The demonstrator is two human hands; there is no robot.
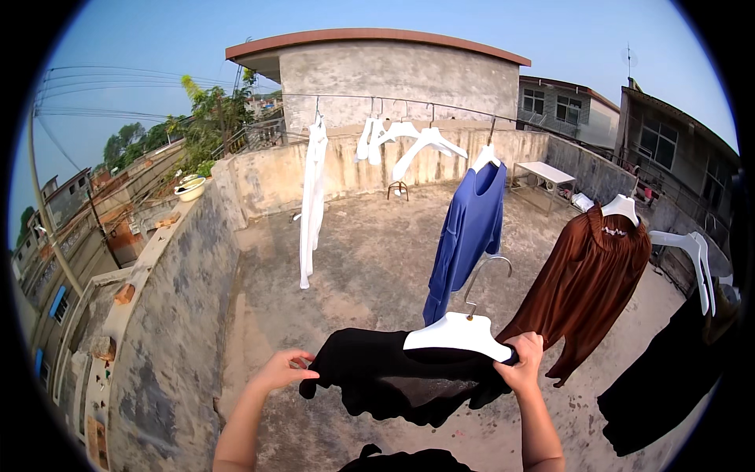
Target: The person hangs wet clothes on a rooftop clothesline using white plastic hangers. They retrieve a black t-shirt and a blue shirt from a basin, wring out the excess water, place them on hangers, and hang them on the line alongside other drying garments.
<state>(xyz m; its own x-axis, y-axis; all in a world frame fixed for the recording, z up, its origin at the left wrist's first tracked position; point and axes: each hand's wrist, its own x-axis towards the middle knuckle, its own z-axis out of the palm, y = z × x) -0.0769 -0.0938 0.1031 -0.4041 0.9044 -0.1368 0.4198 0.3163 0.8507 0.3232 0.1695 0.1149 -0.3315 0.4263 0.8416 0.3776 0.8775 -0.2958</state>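
Note:
A black garment (370, 370) with a sheer panel is draped on a broad white hanger (448, 330) in front of me. The hanger's metal hook stands up free, off the line. My right hand (523, 362) is closed round the hanger's right shoulder, with the cloth's edge beside its fingers. At the garment's left end, my left hand (283, 371) is open, thumb and fingers apart, its tips at the edge of the dark sleeve. Whether they touch the cloth I cannot tell. Just beyond hang a blue long-sleeved top (468, 228) and a brown pleated blouse (594, 275).
A wire line (346, 96) crosses the rooftop, carrying a white garment (312, 204) and several bare white hangers (429, 145). More dark clothing (661, 377) hangs at right. A low wall (169, 338) with loose bricks runs along the left; a white table (544, 173) stands at the back right.

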